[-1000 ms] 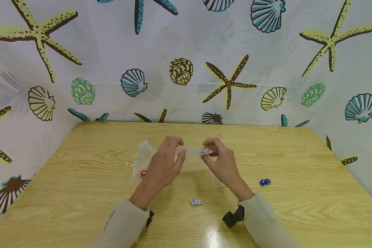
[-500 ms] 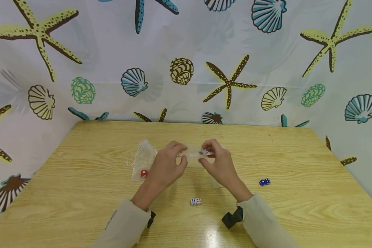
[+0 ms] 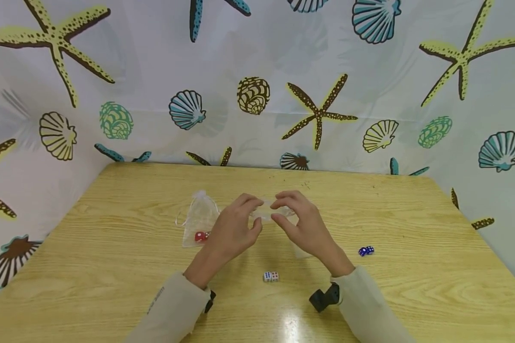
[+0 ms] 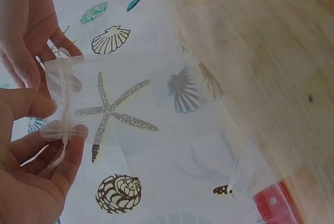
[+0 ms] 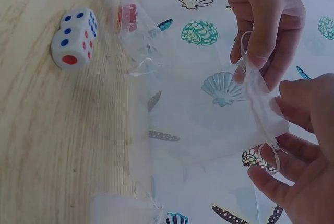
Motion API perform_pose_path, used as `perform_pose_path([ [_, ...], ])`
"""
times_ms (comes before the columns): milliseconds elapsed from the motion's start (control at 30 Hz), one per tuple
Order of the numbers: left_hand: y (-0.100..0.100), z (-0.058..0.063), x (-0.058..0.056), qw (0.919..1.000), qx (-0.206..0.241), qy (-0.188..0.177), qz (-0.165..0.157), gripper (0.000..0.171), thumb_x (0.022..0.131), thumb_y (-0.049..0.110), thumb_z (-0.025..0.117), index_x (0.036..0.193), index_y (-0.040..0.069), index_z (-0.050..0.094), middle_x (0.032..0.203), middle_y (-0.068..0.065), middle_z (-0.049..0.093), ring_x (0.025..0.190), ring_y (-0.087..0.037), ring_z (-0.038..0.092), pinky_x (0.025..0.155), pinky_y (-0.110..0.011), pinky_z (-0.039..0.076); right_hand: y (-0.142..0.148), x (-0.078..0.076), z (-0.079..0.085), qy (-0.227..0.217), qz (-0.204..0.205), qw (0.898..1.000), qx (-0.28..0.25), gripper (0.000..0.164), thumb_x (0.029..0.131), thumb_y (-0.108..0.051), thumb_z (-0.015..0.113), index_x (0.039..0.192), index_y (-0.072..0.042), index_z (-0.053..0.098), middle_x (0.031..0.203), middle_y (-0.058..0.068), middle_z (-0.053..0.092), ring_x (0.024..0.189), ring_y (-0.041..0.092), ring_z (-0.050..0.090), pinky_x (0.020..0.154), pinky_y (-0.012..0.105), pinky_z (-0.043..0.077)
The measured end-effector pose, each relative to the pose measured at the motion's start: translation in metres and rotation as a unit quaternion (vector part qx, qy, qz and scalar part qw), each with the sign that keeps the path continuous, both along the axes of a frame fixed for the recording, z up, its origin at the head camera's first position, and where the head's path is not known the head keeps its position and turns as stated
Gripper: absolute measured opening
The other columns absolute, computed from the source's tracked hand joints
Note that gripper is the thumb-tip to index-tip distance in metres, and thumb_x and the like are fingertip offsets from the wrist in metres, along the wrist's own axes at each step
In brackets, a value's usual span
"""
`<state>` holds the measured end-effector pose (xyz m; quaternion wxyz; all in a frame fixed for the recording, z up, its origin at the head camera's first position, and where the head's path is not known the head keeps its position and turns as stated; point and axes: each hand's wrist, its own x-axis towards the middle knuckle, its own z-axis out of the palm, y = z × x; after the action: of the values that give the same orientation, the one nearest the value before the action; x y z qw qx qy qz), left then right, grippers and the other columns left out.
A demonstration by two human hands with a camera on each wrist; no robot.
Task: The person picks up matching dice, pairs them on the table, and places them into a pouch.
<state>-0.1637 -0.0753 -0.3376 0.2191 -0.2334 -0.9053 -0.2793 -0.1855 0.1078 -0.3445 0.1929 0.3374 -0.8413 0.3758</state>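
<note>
A sheer white drawstring pouch (image 4: 141, 109) hangs between my two hands, its gathered neck and cord towards the fingers. My left hand (image 3: 236, 221) pinches one side of the neck with thumb and fingers. The other side is pinched by my right hand (image 3: 302, 221), the two sets of fingertips close together. In the right wrist view the pouch (image 5: 203, 114) looks flat and see-through, with a cord loop at each side of the neck. On the table below, a pair of white dice (image 3: 271, 276) lies nearer me than the hands.
Left of my left hand lies another sheer pouch (image 3: 199, 214) with red dice (image 3: 201, 236) in it. A third pale pouch (image 3: 301, 252) shows partly under my right hand. Blue dice (image 3: 366, 250) sit to the right. A patterned cloth (image 3: 223, 57) stands behind the table.
My left hand has moved slightly right, towards the right hand, and now pinches the pouch's neck. The right fingers have shifted a little left along it. The dice have stayed put.
</note>
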Motion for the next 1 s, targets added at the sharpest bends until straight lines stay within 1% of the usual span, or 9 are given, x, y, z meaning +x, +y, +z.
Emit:
perform_pose_path([
  [100, 0.001, -0.001, 0.0, 1.0, 0.001, -0.001, -0.002, 0.027, 0.084, 0.005, 0.068, 0.109, -0.001, 0.066, 0.111, -0.013, 0.064, 0.082, -0.025, 0.066, 0.07, -0.036, 0.055, -0.001, 0.001, 0.0, 0.004, -0.012, 1.0, 0.016, 0.015, 0.092, -0.013, 0.062, 0.101, -0.003, 0.069, 0.11, 0.014, 0.065, 0.1, 0.027, 0.064, 0.082, 0.041, 0.053],
  [167, 0.002, -0.001, 0.001, 0.9999, 0.008, 0.005, -0.004, 0.023, 0.084, 0.007, 0.068, 0.106, -0.001, 0.068, 0.108, -0.013, 0.065, 0.081, -0.025, 0.067, 0.069, -0.036, 0.056, -0.001, 0.003, 0.0, 0.002, -0.022, 1.0, 0.02, 0.015, 0.094, -0.013, 0.06, 0.099, -0.003, 0.069, 0.103, 0.013, 0.067, 0.091, 0.025, 0.066, 0.077, 0.04, 0.055],
  [267, 0.004, -0.003, 0.0, 0.9996, 0.014, 0.025, 0.002, 0.017, 0.086, 0.011, 0.068, 0.099, 0.0, 0.071, 0.102, -0.012, 0.068, 0.08, -0.025, 0.068, 0.068, -0.035, 0.056, -0.003, 0.005, 0.001, 0.008, -0.043, 0.999, 0.029, 0.013, 0.093, -0.011, 0.061, 0.096, -0.003, 0.07, 0.093, 0.01, 0.069, 0.081, 0.02, 0.066, 0.073, 0.038, 0.056],
  [333, 0.005, -0.004, 0.0, 0.9991, 0.011, 0.038, 0.013, 0.015, 0.087, 0.013, 0.068, 0.096, 0.002, 0.072, 0.098, -0.01, 0.07, 0.08, -0.024, 0.068, 0.067, -0.035, 0.056, -0.004, 0.006, 0.001, 0.014, -0.058, 0.997, 0.039, 0.01, 0.091, -0.009, 0.063, 0.095, -0.003, 0.07, 0.091, 0.009, 0.069, 0.078, 0.019, 0.065, 0.071, 0.036, 0.056],
  [433, 0.007, -0.004, 0.001, 0.9983, 0.0, 0.047, 0.035, 0.012, 0.086, 0.011, 0.069, 0.095, 0.004, 0.073, 0.098, -0.009, 0.071, 0.083, -0.024, 0.069, 0.066, -0.035, 0.056, -0.006, 0.009, 0.002, 0.016, -0.072, 0.996, 0.057, 0.01, 0.087, -0.004, 0.066, 0.096, -0.003, 0.07, 0.093, 0.008, 0.069, 0.078, 0.019, 0.066, 0.068, 0.034, 0.056],
  [533, 0.007, -0.005, 0.002, 0.9981, -0.013, 0.041, 0.044, 0.015, 0.084, 0.008, 0.07, 0.098, 0.005, 0.073, 0.103, -0.01, 0.071, 0.087, -0.025, 0.068, 0.064, -0.034, 0.056, -0.008, 0.012, 0.003, 0.004, -0.076, 0.994, 0.073, 0.016, 0.084, -0.001, 0.067, 0.1, -0.003, 0.07, 0.098, 0.009, 0.069, 0.08, 0.02, 0.067, 0.068, 0.033, 0.056],
  [667, 0.008, -0.005, 0.003, 0.9981, -0.032, 0.033, 0.042, 0.022, 0.082, 0.005, 0.07, 0.103, 0.005, 0.072, 0.107, -0.009, 0.069, 0.089, -0.024, 0.067, 0.063, -0.033, 0.056, -0.009, 0.012, 0.003, -0.005, -0.077, 0.993, 0.088, 0.022, 0.083, 0.002, 0.066, 0.104, -0.002, 0.068, 0.102, 0.011, 0.067, 0.082, 0.022, 0.067, 0.068, 0.033, 0.057],
  [833, 0.01, -0.005, 0.004, 0.9971, -0.048, 0.041, 0.043, 0.026, 0.08, 0.002, 0.07, 0.106, 0.004, 0.071, 0.109, -0.009, 0.069, 0.091, -0.024, 0.067, 0.062, -0.031, 0.055, -0.01, 0.012, 0.003, 0.003, -0.073, 0.994, 0.087, 0.029, 0.081, 0.005, 0.065, 0.11, 0.001, 0.065, 0.105, 0.014, 0.064, 0.083, 0.024, 0.065, 0.067, 0.032, 0.057],
  [1000, 0.011, -0.006, 0.006, 0.9968, -0.059, 0.04, 0.037, 0.033, 0.079, 0.001, 0.07, 0.112, 0.002, 0.069, 0.112, -0.011, 0.067, 0.094, -0.024, 0.067, 0.063, -0.031, 0.055, -0.011, 0.013, 0.003, -0.009, -0.054, 0.995, 0.087, 0.036, 0.081, 0.006, 0.066, 0.116, 0.002, 0.061, 0.109, 0.016, 0.06, 0.089, 0.026, 0.064, 0.069, 0.033, 0.057],
])
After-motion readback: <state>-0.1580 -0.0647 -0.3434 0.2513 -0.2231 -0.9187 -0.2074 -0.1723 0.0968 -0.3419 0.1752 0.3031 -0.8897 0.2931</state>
